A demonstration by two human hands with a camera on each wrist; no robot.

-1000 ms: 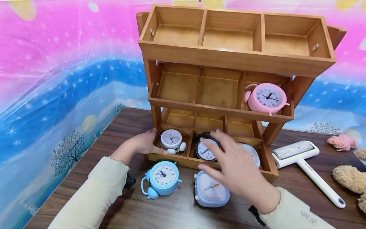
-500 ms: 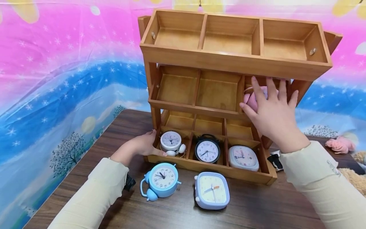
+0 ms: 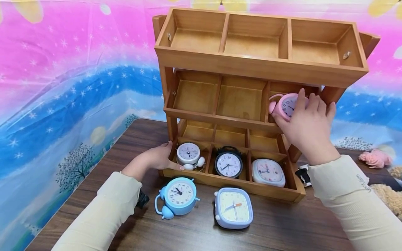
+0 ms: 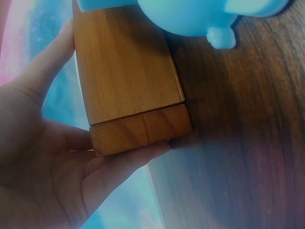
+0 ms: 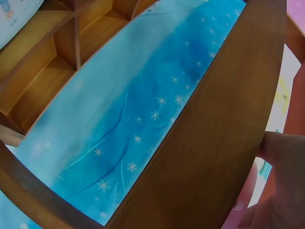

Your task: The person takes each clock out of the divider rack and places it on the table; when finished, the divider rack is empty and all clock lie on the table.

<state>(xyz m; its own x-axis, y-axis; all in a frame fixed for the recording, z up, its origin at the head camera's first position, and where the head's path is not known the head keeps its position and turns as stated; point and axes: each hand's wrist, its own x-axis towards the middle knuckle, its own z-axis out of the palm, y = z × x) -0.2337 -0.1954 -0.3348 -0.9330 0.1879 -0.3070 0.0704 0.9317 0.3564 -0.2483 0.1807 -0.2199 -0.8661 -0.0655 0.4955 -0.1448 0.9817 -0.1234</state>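
Note:
My right hand (image 3: 309, 130) holds the pink alarm clock (image 3: 287, 105) in the right compartment of the middle tier, its fingers over the clock's right side and covering much of the dial. My left hand (image 3: 154, 157) grips the lower left end of the wooden rack (image 3: 220, 115); in the left wrist view, thumb and fingers lie on either side of the wooden end (image 4: 138, 129). The bottom tier holds a white twin-bell clock (image 3: 187, 151), a black clock (image 3: 228, 164) and a white rounded-square clock (image 3: 268, 172), one per compartment.
On the table before the rack lie a light-blue twin-bell clock (image 3: 179, 195) and a pale blue square clock (image 3: 233, 208). A pink flower (image 3: 375, 158) and a plush toy (image 3: 387, 198) are at the right. A patterned cloth (image 3: 78, 87) hangs behind.
My right hand has gone up and right from above the bottom tier to the pink clock, and its fingers have closed round it. My left hand stays on the rack.

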